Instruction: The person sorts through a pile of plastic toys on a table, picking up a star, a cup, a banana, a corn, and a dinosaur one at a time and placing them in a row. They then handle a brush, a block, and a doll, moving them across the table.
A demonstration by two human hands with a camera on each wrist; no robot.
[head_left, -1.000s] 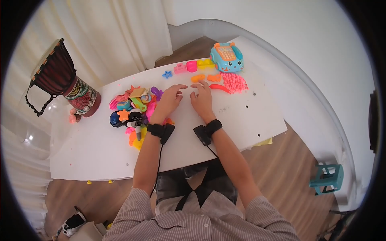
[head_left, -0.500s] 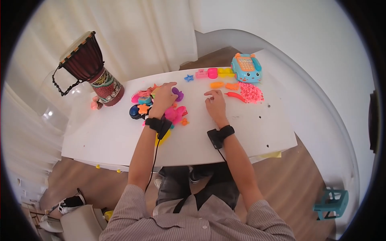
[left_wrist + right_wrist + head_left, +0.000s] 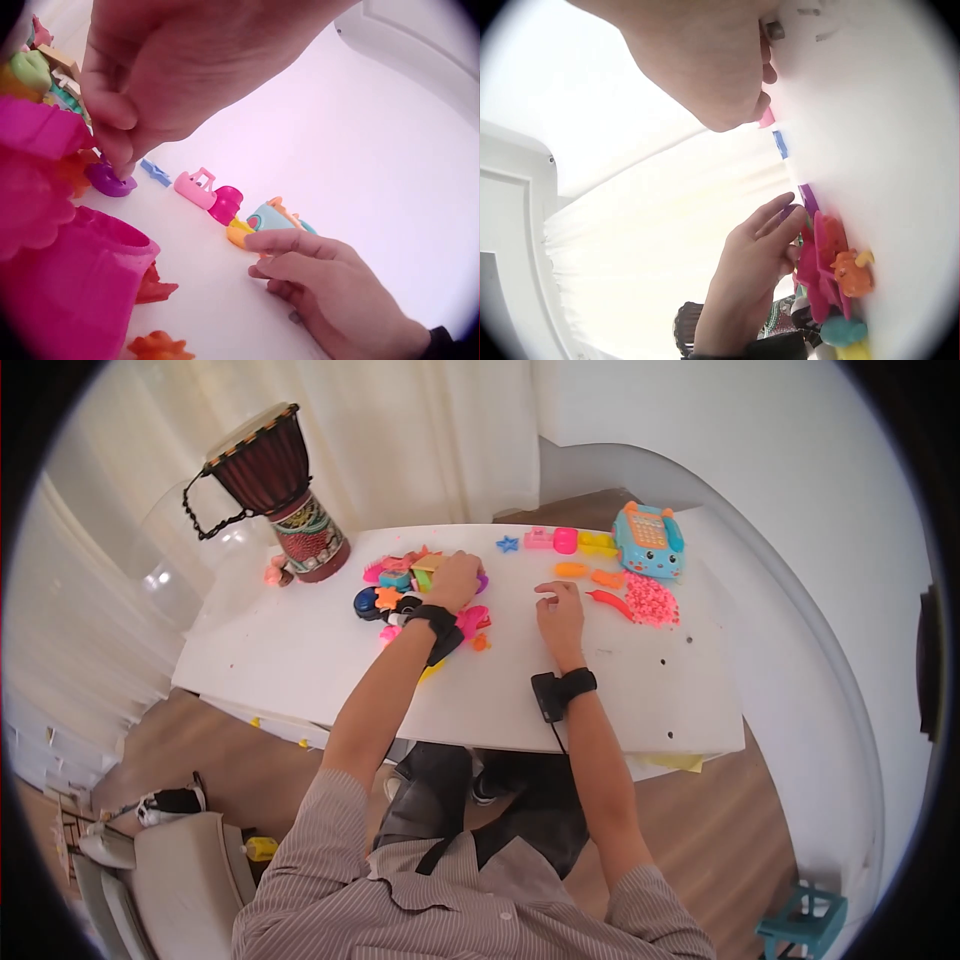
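My left hand reaches over the right side of a toy pile, its thumb and fingertips pinching a curved purple plastic toy. The purple toy is low by the white tabletop, and the hand covers part of it. Close beside it are a large magenta toy and a small orange toy. My right hand hovers over the middle of the table with fingers loosely bent and holds nothing. A red chili-shaped toy lies just to its right.
Along the back edge stand a blue star, a pink toy, a yellow toy and a toy telephone. Pink bits are heaped right of the chili. A tall drum stands at the far left.
My left hand has gone left from the table's middle, over the pile, and onto the purple toy. The right hand stays beside the chili. The head view has turned left.
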